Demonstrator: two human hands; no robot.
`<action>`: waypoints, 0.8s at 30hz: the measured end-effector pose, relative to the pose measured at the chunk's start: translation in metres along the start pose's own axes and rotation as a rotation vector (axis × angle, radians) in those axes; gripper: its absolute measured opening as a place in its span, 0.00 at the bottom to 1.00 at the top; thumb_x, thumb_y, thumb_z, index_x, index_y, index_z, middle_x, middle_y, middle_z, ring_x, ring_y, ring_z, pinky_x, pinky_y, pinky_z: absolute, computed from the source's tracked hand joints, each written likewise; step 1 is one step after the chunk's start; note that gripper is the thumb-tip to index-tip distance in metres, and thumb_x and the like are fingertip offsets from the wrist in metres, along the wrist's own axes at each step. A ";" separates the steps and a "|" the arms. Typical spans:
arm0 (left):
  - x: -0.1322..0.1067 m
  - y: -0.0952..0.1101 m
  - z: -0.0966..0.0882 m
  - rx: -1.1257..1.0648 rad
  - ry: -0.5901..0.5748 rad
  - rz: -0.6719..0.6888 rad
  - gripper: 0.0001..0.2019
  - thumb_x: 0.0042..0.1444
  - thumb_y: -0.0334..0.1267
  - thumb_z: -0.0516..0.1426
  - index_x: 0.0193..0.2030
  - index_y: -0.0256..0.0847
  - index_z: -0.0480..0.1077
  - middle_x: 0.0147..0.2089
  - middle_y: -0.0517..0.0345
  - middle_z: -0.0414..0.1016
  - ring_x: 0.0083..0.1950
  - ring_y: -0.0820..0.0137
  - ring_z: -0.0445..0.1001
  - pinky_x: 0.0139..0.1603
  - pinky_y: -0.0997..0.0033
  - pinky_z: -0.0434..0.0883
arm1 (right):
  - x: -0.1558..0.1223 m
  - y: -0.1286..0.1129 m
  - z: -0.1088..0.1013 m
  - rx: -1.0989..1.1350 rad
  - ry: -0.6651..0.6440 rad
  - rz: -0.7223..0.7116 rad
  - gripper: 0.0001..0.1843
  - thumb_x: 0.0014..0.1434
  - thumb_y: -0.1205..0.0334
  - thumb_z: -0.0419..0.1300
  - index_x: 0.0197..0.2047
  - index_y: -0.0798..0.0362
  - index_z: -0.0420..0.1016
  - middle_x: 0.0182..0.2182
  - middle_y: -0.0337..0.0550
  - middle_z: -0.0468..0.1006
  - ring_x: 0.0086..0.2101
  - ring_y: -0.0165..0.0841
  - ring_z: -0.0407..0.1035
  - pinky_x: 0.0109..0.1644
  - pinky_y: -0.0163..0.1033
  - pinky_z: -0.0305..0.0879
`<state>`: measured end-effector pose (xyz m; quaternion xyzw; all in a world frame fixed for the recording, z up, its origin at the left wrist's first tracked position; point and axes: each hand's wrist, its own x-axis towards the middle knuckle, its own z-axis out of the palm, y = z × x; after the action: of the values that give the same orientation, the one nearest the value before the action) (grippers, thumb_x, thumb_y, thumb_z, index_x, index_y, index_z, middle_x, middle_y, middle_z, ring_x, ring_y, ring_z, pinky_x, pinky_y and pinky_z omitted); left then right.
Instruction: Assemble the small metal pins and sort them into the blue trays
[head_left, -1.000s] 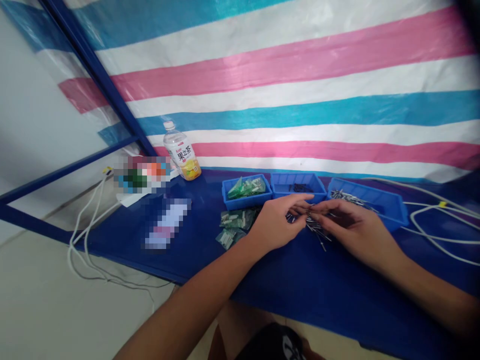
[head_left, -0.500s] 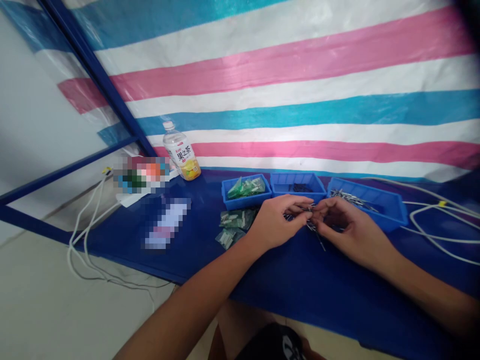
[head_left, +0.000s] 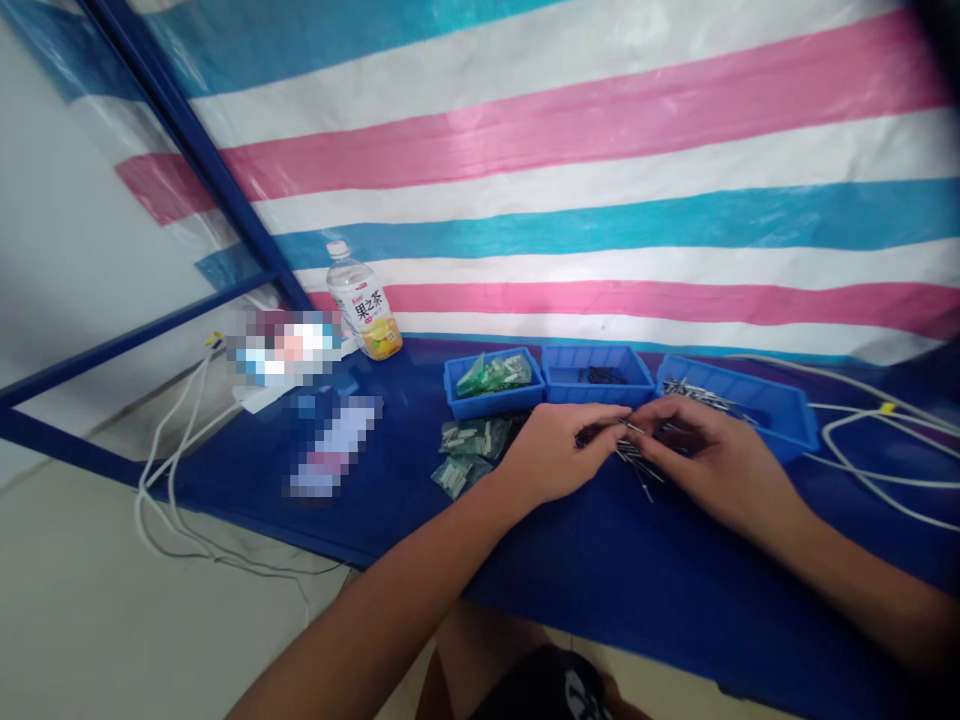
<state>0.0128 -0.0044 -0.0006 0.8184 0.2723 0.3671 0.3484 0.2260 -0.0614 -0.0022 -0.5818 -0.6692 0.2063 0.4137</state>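
head view looks down on a blue table (head_left: 600,570) where the two hands meet at the middle. the left hand (head_left: 555,455) and the right hand (head_left: 705,460) are close together, fingertips nearly touching, each pinched shut on an end of one thin metal pin (head_left: 628,425) held just above the table. under the right hand's fingers a loose heap of pins (head_left: 639,468) lies on the table, a few sticking out toward the near edge. behind the hands three blue trays stand in a row: the left tray (head_left: 487,405) holds green bags, the middle tray (head_left: 592,393) holds a few small dark parts too blurred to tell, and the right tray (head_left: 787,435) holds more metal pins. more bags (head_left: 469,450) lie on the table just left of the left hand. a bottle (head_left: 365,305) with a yellow label stands upright at the far left of the table, against a striped tarp (head_left: 600,200). white cables (head_left: 862,440) curl on the table right of the trays.
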 end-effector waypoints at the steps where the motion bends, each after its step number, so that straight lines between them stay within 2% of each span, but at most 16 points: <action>1: 0.000 0.000 0.000 -0.010 0.010 0.006 0.15 0.69 0.37 0.60 0.58 0.40 0.82 0.55 0.52 0.87 0.52 0.61 0.87 0.56 0.63 0.82 | 0.000 0.000 0.000 0.006 -0.004 -0.003 0.19 0.64 0.39 0.68 0.42 0.46 0.82 0.38 0.45 0.85 0.33 0.40 0.78 0.35 0.45 0.74; 6: 0.000 0.000 -0.001 -0.065 0.068 -0.030 0.12 0.66 0.35 0.63 0.54 0.42 0.84 0.55 0.53 0.87 0.57 0.59 0.86 0.63 0.59 0.81 | -0.001 0.004 0.001 0.048 -0.047 -0.036 0.17 0.64 0.43 0.70 0.46 0.46 0.83 0.39 0.43 0.84 0.31 0.36 0.76 0.34 0.42 0.74; 8: 0.000 0.000 -0.002 -0.098 0.068 -0.056 0.13 0.67 0.32 0.62 0.55 0.42 0.82 0.54 0.52 0.88 0.56 0.60 0.87 0.64 0.58 0.81 | -0.001 0.004 0.001 0.048 -0.068 -0.043 0.17 0.65 0.43 0.69 0.48 0.45 0.84 0.42 0.44 0.85 0.32 0.37 0.77 0.34 0.42 0.74; 12: 0.001 -0.002 -0.001 -0.202 0.073 -0.128 0.21 0.65 0.28 0.61 0.64 0.42 0.73 0.50 0.51 0.88 0.52 0.61 0.88 0.57 0.61 0.83 | -0.003 0.002 0.002 0.045 -0.067 -0.011 0.20 0.65 0.41 0.69 0.49 0.46 0.86 0.44 0.47 0.88 0.36 0.42 0.81 0.35 0.44 0.77; 15: 0.002 -0.005 0.002 -0.268 0.106 -0.148 0.24 0.62 0.29 0.65 0.64 0.41 0.69 0.49 0.49 0.88 0.50 0.62 0.88 0.53 0.63 0.84 | -0.003 0.003 0.003 0.105 -0.057 0.026 0.21 0.64 0.39 0.69 0.49 0.47 0.85 0.43 0.48 0.88 0.38 0.44 0.82 0.38 0.45 0.80; 20: 0.003 -0.009 0.002 -0.247 0.140 -0.141 0.23 0.58 0.30 0.69 0.60 0.40 0.72 0.45 0.51 0.87 0.44 0.65 0.86 0.50 0.64 0.83 | -0.001 0.006 0.004 0.184 -0.013 0.054 0.22 0.64 0.40 0.70 0.52 0.46 0.81 0.43 0.47 0.87 0.41 0.44 0.82 0.44 0.47 0.80; 24: 0.004 -0.008 0.000 -0.156 0.127 -0.109 0.17 0.58 0.31 0.70 0.54 0.40 0.77 0.45 0.52 0.88 0.43 0.66 0.85 0.47 0.65 0.82 | 0.000 0.008 0.001 0.113 -0.017 0.055 0.19 0.66 0.39 0.67 0.47 0.46 0.83 0.41 0.46 0.87 0.39 0.44 0.81 0.44 0.48 0.79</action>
<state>0.0135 0.0028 -0.0050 0.7479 0.3086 0.4185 0.4127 0.2300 -0.0595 -0.0090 -0.5740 -0.6438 0.2599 0.4342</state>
